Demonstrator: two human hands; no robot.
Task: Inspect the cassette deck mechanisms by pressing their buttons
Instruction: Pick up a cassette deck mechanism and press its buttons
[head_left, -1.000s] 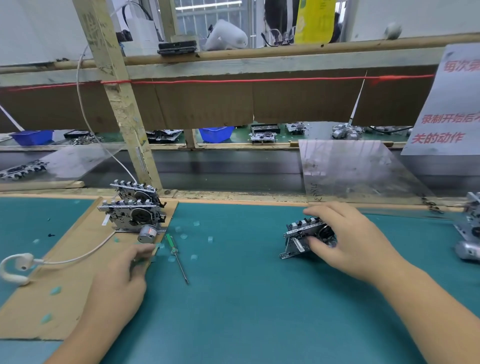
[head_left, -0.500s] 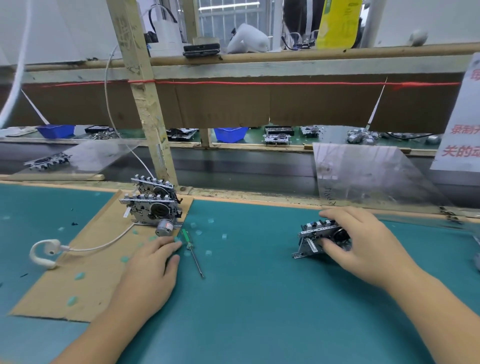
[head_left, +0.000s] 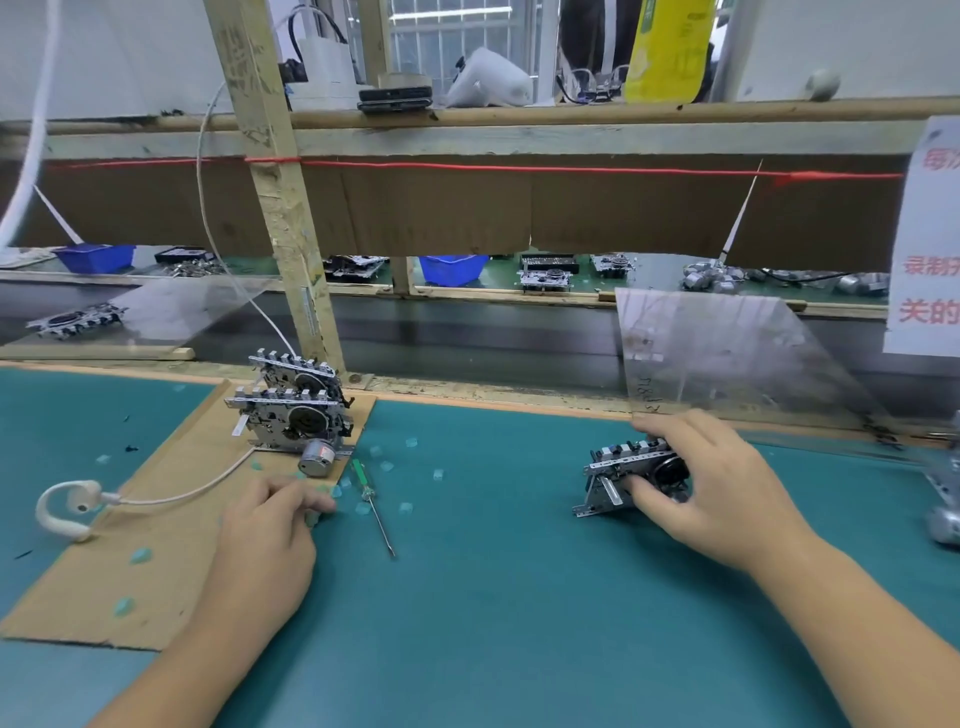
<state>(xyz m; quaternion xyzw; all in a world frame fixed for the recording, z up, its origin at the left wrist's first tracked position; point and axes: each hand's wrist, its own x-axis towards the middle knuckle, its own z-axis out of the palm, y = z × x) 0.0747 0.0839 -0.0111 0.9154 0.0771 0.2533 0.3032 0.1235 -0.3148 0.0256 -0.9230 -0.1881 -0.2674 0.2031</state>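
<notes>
Cassette deck mechanism (head_left: 618, 470) clamped in right hand (head_left: 719, 483), right of the screwdriver (head_left: 373, 498)
Rigid, light metal chassis; levers likely delicate, so hold the frame edges. Left hand (head_left: 265, 545) rests loosely curled on the table (head_left: 519, 597), holding nothing

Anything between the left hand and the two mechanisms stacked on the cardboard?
Nothing visible. The left hand rests on the cardboard just short of the mechanisms; the screwdriver lies off to its right.

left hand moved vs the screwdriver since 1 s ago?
Yes. The left hand has slid right along the cardboard edge toward the screwdriver; fingers now nearly beside its handle.
</notes>
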